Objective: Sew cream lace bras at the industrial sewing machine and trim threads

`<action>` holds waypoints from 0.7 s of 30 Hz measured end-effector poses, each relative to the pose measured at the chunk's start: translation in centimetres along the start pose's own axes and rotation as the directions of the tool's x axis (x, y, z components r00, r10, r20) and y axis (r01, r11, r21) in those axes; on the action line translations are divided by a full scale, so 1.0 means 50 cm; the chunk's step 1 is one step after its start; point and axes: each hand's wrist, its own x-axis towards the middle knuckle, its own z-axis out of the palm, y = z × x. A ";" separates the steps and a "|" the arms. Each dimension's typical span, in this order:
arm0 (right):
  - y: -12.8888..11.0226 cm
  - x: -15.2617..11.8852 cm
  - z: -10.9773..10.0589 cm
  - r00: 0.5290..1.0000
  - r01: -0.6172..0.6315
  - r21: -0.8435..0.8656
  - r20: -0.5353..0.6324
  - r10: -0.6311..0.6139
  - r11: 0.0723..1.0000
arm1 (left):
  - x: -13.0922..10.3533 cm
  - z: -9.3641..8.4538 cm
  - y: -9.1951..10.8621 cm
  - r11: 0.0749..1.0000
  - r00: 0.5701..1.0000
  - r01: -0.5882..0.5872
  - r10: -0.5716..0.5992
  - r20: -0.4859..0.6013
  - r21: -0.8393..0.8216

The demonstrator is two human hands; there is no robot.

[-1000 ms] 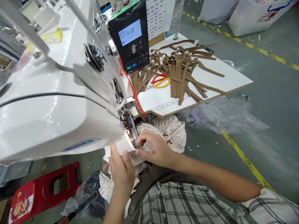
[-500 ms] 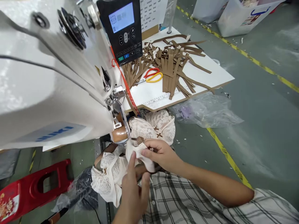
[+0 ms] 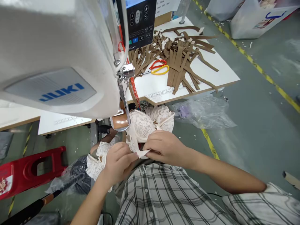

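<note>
My left hand (image 3: 120,162) is closed in a pinch, thumb and fingers on one end of a short stretch of white bra band (image 3: 142,153). The other end is pinched in my right hand (image 3: 165,147), so the fabric spans the small gap between them. Just beyond my hands lies a white lace bra (image 3: 140,123) with a small brown bow, its near side partly hidden by my right hand. Another white lace bra (image 3: 95,165) hangs to the left, partly behind my left hand. The sewing machine's work arm (image 3: 120,121) sits just above the hands, apart from them.
A large sewing machine head (image 3: 67,90) fills the upper left. On the white worktable (image 3: 156,97) are brown straps (image 3: 174,62) and red-and-yellow-handled scissors (image 3: 160,69). A red stool (image 3: 30,170) stands at left; a clear plastic bag (image 3: 206,112) hangs at the table's right edge.
My left hand went from a pointing finger to a pinch on the band. The right hand has shifted its hold; the brown strip by its fingertips no longer shows. The view has tilted.
</note>
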 end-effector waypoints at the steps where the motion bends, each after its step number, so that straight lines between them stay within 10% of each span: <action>1: 0.001 -0.002 0.004 0.997 0.053 -0.066 -0.044 -0.056 0.996 | -0.006 0.002 -0.001 0.997 0.998 -0.056 0.058 -0.033 0.061; 21: 0.004 0.000 0.020 0.984 0.130 -0.142 -0.099 -0.145 0.981 | -0.025 0.005 -0.008 0.977 0.989 -0.093 0.113 -0.094 0.191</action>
